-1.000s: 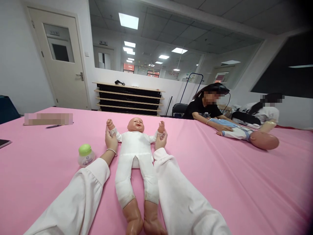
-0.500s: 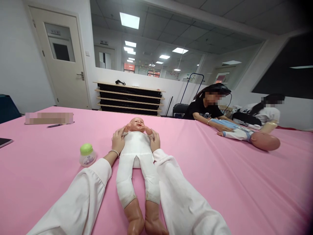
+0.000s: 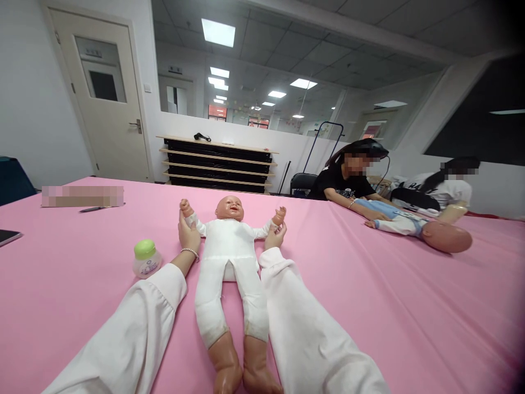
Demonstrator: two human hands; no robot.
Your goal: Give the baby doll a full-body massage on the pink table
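A baby doll lies on its back on the pink-covered table, in a white suit, with bare vinyl head, hands and feet. Its arms stretch out to both sides of the head. My left hand grips the doll's right forearm near the wrist. My right hand closes around the doll's left wrist. White sleeves cover both my forearms, and a bead bracelet circles my left wrist. A green-capped baby lotion bottle stands just left of my left hand.
A pen and a blurred label lie at the far left, with a dark tablet edge nearby. At the right, a person in black has a hand on another doll. Another person sits beyond.
The doll's arms have moved from folded over its chest to stretched outward beside its head. My hands moved apart with them.
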